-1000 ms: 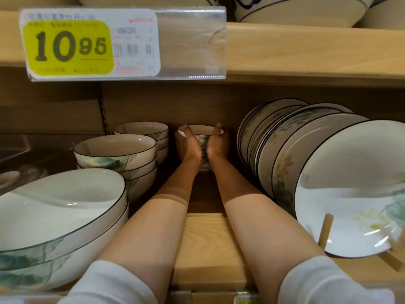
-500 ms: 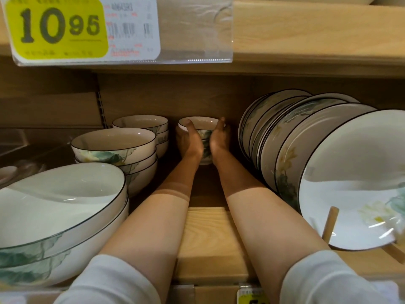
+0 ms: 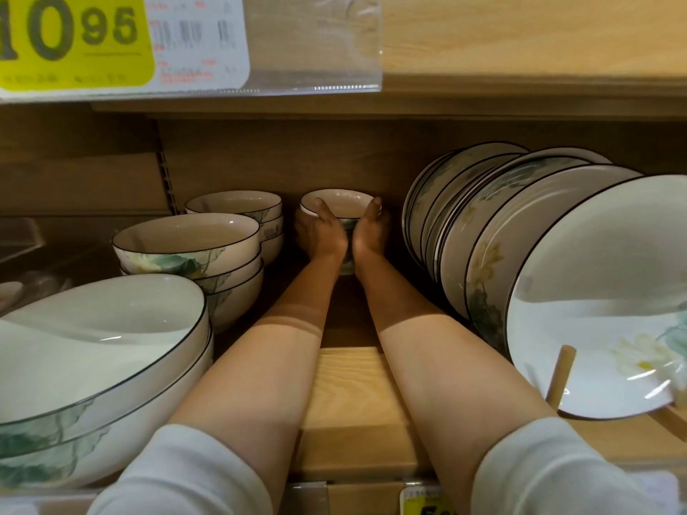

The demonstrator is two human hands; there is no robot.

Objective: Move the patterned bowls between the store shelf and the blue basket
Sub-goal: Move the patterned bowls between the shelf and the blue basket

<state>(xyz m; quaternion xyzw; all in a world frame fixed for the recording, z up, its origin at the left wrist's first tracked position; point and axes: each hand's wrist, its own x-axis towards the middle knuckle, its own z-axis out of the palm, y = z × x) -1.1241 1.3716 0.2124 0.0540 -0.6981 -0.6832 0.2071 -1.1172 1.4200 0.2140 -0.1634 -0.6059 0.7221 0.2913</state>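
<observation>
Small bowls stacked at back of shelf, between bowl stacks and leaning plates; left hand and right hand cupped round stack's sides, thumbs at top rim; judged glazed, slick, brittle, weighty stacked; support lower walls; basket unseen.

**Warm light in front, deep shadow at the back of the shelf**

Warm light falls on the forearms and the near plate, which carries white glare streaks. The recess is dim, darkening both hands. The price tag looks soft. Wide-angle distortion curves the edges.
</observation>
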